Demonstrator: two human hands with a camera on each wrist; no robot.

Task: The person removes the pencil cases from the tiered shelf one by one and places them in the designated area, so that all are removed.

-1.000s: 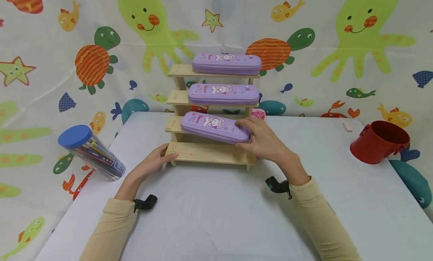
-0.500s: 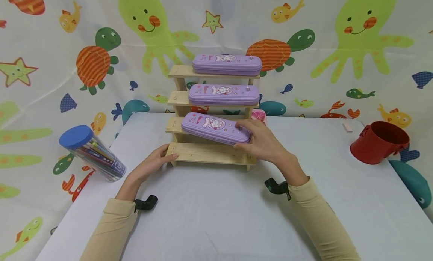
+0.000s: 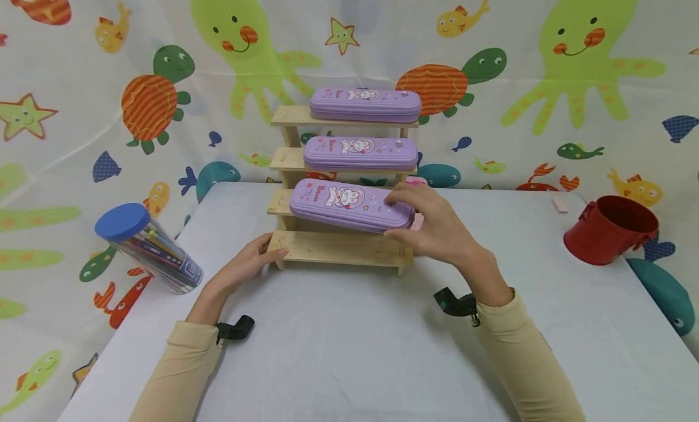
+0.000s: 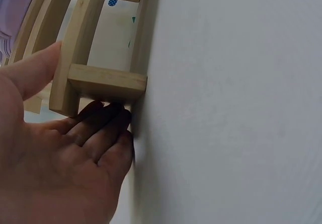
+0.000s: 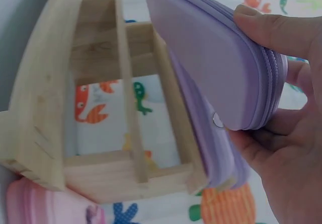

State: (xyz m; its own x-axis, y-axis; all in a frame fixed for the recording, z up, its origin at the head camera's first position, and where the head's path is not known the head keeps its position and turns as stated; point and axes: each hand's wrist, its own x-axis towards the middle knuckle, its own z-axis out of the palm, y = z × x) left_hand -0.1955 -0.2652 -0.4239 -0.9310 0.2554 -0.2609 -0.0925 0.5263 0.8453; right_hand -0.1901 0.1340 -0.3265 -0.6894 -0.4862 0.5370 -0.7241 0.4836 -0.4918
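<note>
A four-step wooden rack (image 3: 338, 249) stands on the white table. My left hand (image 3: 244, 263) grips the left end of its lowest step; the left wrist view has the thumb on the board (image 4: 75, 48) and fingers curled beneath the crosspiece. At the third step down, my right hand (image 3: 437, 224) holds the right end of a purple zipped pencil case (image 3: 349, 204) with a rabbit print. This case slants, right end lower and nearer me; the right wrist view shows thumb and fingers pinching it. Similar purple cases lie on the top step (image 3: 366, 106) and second step (image 3: 360, 153).
A clear tube of pencils with a blue lid (image 3: 150, 246) stands at left. On the right are a red bucket (image 3: 608, 231) and a small pale pink block (image 3: 560, 204). Behind the rack's right side is a pink object (image 5: 45, 204), partly hidden. A sea-animal cloth hangs behind.
My right hand has shifted slightly right with the held pencil case, whose slant is a little less. The left hand stays on the rack.
</note>
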